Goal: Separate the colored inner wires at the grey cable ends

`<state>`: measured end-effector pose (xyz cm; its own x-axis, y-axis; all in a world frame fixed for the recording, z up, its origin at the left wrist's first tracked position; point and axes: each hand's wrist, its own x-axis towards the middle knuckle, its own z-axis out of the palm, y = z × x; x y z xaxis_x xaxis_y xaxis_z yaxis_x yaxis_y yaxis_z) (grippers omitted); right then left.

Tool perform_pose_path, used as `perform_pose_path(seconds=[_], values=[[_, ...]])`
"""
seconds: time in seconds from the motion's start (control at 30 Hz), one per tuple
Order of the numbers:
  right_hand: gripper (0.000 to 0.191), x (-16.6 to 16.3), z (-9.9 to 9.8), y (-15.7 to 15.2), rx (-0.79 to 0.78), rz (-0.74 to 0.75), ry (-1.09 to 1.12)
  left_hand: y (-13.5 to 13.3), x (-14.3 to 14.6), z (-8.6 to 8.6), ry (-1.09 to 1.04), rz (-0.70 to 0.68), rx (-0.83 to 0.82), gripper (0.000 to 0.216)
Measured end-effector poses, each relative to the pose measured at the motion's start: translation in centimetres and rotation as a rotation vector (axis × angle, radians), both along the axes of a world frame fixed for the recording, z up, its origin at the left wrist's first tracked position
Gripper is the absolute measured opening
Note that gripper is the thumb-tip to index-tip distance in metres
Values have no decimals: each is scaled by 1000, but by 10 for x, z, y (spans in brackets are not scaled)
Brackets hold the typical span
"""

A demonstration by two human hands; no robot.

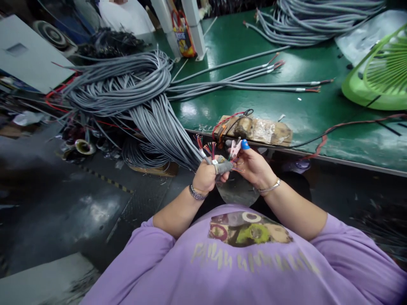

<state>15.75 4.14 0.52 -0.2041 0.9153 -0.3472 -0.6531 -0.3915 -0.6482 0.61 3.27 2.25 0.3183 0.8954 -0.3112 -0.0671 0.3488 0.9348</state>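
My left hand [205,176] is closed around the end of a grey multi-core cable [208,160], with a grey wrap on its thumb [224,167]. Thin coloured wires [210,148] fan out of the stripped cable ends above that hand. Close beside it, my right hand [254,167] is closed on a small pale pink clip-like tool [235,149]. A blue cover [245,144] sits on the right thumb. Fine wire ends [238,169] show between the two hands; the fingers partly hide what they touch.
A large grey cable bundle [121,84] hangs over the green bench [206,112] edge on the left. A wooden block fixture [254,129] lies at the front edge. Further back are another cable coil [305,23], a green fan [375,76] and a person's white sleeve [127,17].
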Motion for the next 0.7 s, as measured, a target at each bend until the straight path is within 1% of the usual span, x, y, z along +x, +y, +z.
perform_pose_path(seconds=[0.23,0.4,0.6,0.7], values=[[44,-6,-2,2,17,-35,-14,-1,-2,-2,7,-51,1,37],[46,-7,-3,2,4,-62,17,1,1,-2,6,-30,-6,36],[51,-7,-3,1,89,-26,-43,0,1,-4,-5,-30,-16,34],[50,-8,-2,1,79,-31,-17,0,0,-5,5,-31,-27,34]])
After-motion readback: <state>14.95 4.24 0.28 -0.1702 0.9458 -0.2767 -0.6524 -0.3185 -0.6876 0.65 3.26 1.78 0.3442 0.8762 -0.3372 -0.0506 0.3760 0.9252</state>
